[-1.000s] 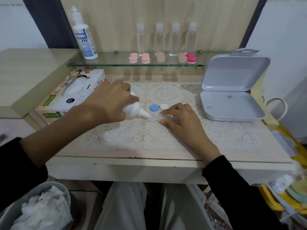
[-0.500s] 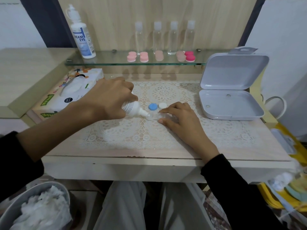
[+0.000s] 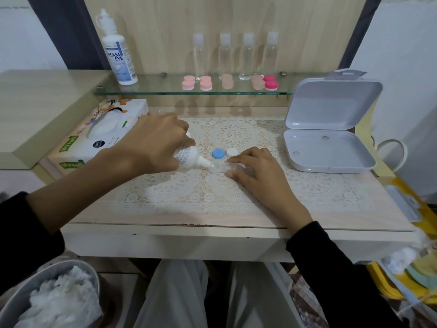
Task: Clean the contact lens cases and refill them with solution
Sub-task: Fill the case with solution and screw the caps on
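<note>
head view: left hand (image 3: 151,144) grips a tilted bottle (image 3: 189,156), nozzle at the clear case (image 3: 218,168). right hand (image 3: 256,171) pinches the case on the mat (image 3: 236,192), blue cap (image 3: 217,153) just behind.

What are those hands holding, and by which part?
Left hand grips the solution bottle by its body; right hand pinches the clear lens case at its right end.

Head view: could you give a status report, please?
Left hand grips small white squeeze bottle, nozzle at clear lens case. Right hand pinches it. Nothing obstructing.
</note>
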Demonstrator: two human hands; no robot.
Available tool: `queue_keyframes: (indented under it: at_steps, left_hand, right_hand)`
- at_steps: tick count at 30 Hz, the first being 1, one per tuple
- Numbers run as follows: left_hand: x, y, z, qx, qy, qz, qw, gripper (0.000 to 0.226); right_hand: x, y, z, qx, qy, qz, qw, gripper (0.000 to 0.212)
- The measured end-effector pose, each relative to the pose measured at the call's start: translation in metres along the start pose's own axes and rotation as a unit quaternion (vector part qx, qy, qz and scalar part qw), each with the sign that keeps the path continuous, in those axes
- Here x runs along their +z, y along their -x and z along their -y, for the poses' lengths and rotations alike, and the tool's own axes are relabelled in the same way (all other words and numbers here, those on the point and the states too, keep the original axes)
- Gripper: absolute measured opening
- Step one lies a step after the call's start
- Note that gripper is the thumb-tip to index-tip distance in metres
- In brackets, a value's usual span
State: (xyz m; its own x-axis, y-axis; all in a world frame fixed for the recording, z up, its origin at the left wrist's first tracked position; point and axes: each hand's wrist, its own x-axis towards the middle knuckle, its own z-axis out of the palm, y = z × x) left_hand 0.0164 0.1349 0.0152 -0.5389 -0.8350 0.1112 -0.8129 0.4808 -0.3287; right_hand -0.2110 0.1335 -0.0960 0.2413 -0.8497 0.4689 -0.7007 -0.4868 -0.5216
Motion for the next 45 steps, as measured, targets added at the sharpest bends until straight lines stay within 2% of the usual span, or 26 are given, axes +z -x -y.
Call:
queue_keyframes:
  at_steps: [7, 13, 17, 24, 37, 45]
  left_hand:
    - [0.007, 0.004, 0.002, -0.026, 0.035, 0.014, 0.999, 0.043]
    - [0.031, 0.012, 0.009, -0.099, 0.140, -0.007, 0.985, 0.061]
    - [0.034, 0.012, 0.005, -0.092, 0.155, -0.013, 0.983, 0.059]
    - [0.026, 0.003, -0.006, -0.041, 0.129, -0.003, 0.991, 0.056]
    - [0.009, -0.007, -0.016, -0.020, 0.053, 0.008, 0.998, 0.053]
    - [-0.001, -0.013, -0.021, 0.000, -0.007, 0.005, 1.000, 0.042]
  right_hand:
    - [0.001, 0.000, -0.001, 0.001, 0.000, 0.000, 1.000, 0.032]
    - [0.000, -0.001, 0.000, 0.006, 0.002, 0.006, 1.000, 0.033]
    - [0.000, -0.001, 0.001, 0.009, -0.001, 0.005, 1.000, 0.032]
    - [0.000, 0.000, 0.001, 0.008, -0.003, 0.007, 1.000, 0.032]
    - [0.001, 0.000, -0.002, -0.002, -0.001, -0.004, 1.000, 0.033]
    - [0.001, 0.000, -0.002, -0.004, 0.006, -0.002, 1.000, 0.033]
